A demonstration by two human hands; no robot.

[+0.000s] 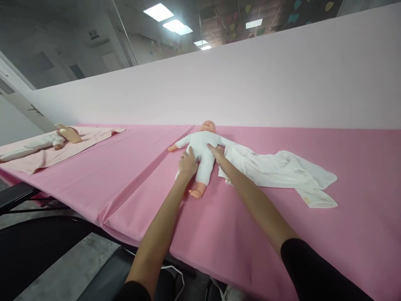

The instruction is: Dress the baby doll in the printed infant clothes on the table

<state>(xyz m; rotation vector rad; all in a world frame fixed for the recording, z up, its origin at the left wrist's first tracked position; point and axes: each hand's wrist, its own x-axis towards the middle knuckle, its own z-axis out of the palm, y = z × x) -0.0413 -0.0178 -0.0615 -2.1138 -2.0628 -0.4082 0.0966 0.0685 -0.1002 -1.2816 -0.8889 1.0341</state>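
Observation:
A baby doll point(203, 144) with a white cloth body lies on its back, its head toward the wall. My left hand point(188, 164) is closed over the doll's hip and upper leg on the left, partly covering that leg. My right hand point(216, 154) grips the doll's other side at the waist, thumb on the front of the body; its other fingers are largely hidden. Beside my right hand, a white baby garment point(275, 169) lies spread out, reaching under my right forearm. The doll's bare foot point(198, 190) points toward me.
A pink cloth point(140, 167) covers the table, with a raised fold on the left. Farther left, another doll point(37, 145) and a bottle-like beige object point(71, 134) lie on a peach towel point(84, 146). Black chairs point(40, 246) stand at the front edge. A white wall point(250, 88) rises behind.

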